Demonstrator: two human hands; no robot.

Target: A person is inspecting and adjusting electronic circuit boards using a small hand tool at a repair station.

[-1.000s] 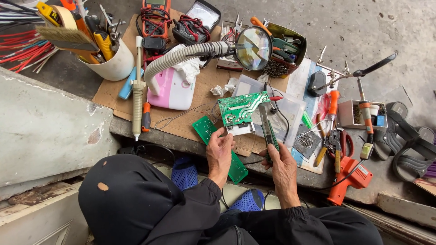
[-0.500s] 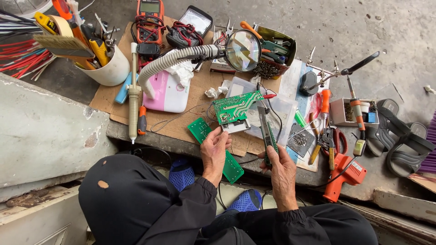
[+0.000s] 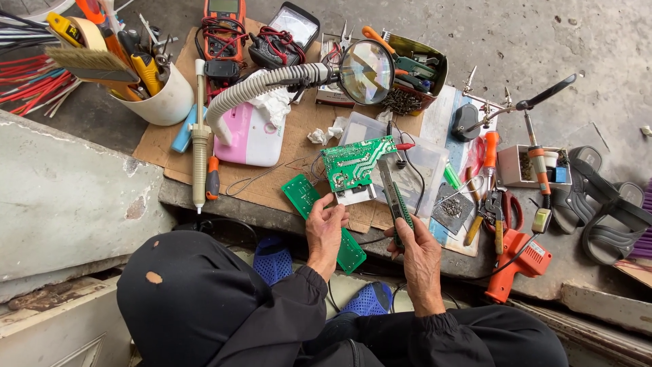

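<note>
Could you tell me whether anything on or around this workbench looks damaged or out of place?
Two things stand out. The dark cap at the bottom of the view has a small worn hole showing pale through the fabric. A long green circuit board lies half off the bench edge under the left hand. The right hand holds a utility knife.

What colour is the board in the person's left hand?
Green, with silver solder dots: the circuit board, clearest in the head view.

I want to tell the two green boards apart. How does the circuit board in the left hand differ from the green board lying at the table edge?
The held circuit board is lifted and tilted in the left hand; the long green board lies flat on the table edge, partly under that hand. The held one looks wider with pale traces; the lying one is a narrow strip. Both are green.
</note>
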